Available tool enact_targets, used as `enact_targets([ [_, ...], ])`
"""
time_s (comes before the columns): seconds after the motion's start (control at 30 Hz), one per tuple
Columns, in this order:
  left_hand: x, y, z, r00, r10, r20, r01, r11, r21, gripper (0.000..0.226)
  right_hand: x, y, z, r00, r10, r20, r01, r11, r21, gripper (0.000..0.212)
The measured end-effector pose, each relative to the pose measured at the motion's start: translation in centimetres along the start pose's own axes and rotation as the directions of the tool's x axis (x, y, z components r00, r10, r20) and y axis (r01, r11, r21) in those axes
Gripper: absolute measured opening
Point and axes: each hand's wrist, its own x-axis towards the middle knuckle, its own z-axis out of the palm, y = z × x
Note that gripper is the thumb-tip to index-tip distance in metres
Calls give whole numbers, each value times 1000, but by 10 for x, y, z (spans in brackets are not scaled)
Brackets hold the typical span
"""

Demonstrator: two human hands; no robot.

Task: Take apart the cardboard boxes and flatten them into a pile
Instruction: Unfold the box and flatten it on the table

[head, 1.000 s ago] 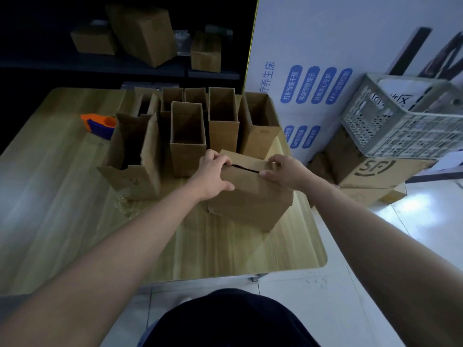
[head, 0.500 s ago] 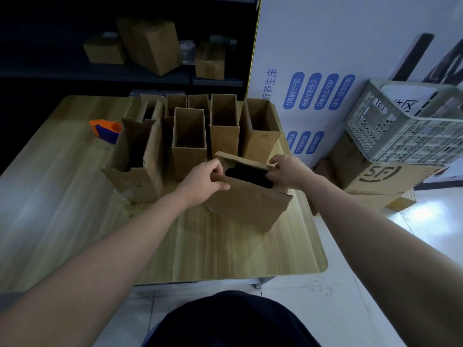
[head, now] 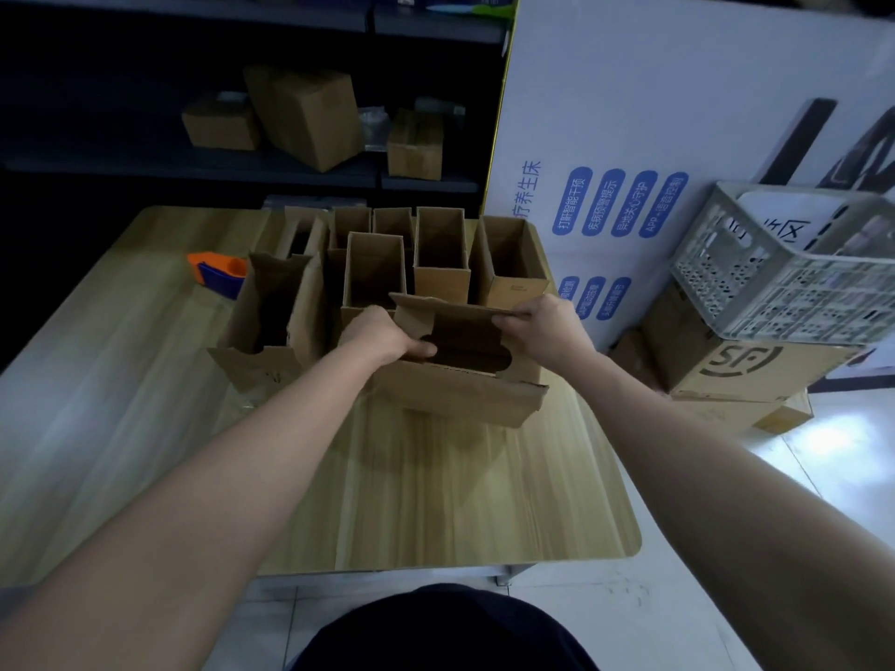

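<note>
A brown cardboard box stands on the wooden table in front of me, its top flaps parted over a dark inside. My left hand grips the near flap at its left end, fingers hooked into the gap. My right hand pinches the far flap at its right edge. Behind it stand several open-topped boxes in a cluster, and a torn open box sits to the left.
An orange and blue tape dispenser lies at the left of the box cluster. A white printed panel leans by the table's right side. On the floor at right, a grey plastic crate rests on a printed carton. Dark shelves hold more boxes.
The held box's top flaps were closed one second ago; both hands have pulled them apart, and the gap between them is now wide.
</note>
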Motion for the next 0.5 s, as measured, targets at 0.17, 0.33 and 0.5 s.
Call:
enact_targets([
  [0.17,2,-10,9,993,39,-113,-32,997,64,22,-1,-2,6,998,51,-39,-49,997,64,41],
  [0.33,3,-18,10,988,16,-152,-29,996,-85,22,1,4,15,945,321,-60,-285,901,327,107],
  [0.5,3,-28,16,983,14,-183,-53,976,-210,23,-3,4,15,933,360,16,-341,867,363,100],
])
